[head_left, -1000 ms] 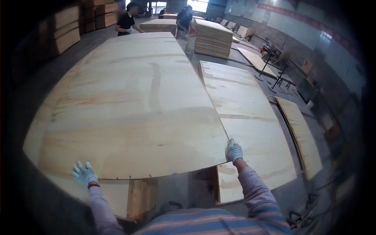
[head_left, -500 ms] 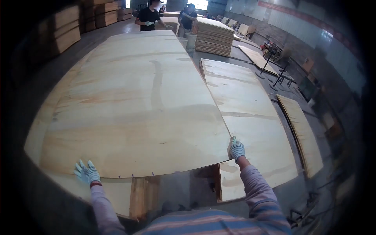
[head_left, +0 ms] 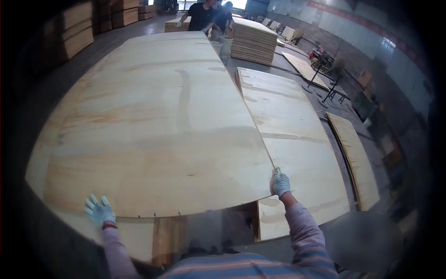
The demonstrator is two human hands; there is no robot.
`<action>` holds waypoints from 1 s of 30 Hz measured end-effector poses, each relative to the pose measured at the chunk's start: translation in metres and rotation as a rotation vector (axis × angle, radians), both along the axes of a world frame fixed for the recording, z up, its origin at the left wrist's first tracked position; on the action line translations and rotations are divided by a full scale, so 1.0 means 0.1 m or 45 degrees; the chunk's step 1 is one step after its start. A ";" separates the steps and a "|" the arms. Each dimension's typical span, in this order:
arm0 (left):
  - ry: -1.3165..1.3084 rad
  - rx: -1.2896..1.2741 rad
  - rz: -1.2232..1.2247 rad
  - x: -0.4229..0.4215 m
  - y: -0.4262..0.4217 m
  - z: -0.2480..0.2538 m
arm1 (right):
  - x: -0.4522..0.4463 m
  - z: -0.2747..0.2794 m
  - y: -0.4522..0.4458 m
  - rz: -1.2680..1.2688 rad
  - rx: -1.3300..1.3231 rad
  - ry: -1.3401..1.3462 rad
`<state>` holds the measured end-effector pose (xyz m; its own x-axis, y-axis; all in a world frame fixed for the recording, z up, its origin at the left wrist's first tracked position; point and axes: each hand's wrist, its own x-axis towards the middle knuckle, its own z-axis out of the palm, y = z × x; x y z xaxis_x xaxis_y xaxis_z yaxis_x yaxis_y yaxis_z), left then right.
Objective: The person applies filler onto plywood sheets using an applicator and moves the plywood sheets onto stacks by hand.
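Note:
A large pale plywood sheet (head_left: 158,162) with brownish stains fills the middle of the view, its near edge bearing several small dark marks. My left hand (head_left: 101,210), in a striped work glove, lies with fingers spread on the sheet near its front left part. At the near right corner, my gloved right hand (head_left: 281,182) is closed around the sheet's edge, thumb on top; the fingers beneath are hidden. Below the sheet's front left, part of a lower stack of boards (head_left: 139,237) shows.
To the right lies another stack of plywood (head_left: 302,162), and beyond it a narrow board pile (head_left: 355,162). Two people (head_left: 200,17) stand past the far end, near a tall plywood stack (head_left: 253,44) and white buckets (head_left: 225,48). More stacks (head_left: 79,30) stand at left.
The sheet and both my hands appear slightly lower in view, toward me. One person in the background has shifted right, closer to the other. A dark blurred round shape now shows at lower right.

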<state>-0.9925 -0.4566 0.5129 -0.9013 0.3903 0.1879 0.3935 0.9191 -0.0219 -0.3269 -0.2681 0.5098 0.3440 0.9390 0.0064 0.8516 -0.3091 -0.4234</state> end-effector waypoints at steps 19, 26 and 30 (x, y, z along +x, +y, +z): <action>-0.028 0.991 0.016 -1.12 -0.57 -0.72 | -0.83 -0.55 -1.17 -0.350 -0.135 0.610; 0.306 1.353 -0.958 0.11 -0.04 0.80 | -1.24 -2.44 -1.17 0.110 -0.106 0.588; 0.552 1.339 -1.673 1.05 0.02 1.93 | -1.64 -3.26 -1.19 -0.026 -0.298 0.671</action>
<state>-0.8873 -0.4546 0.7062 0.0708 0.3232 0.9437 0.9558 -0.2927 0.0285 -0.4906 -0.3870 0.1836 0.2624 0.8879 -0.3778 0.5372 -0.4596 -0.7072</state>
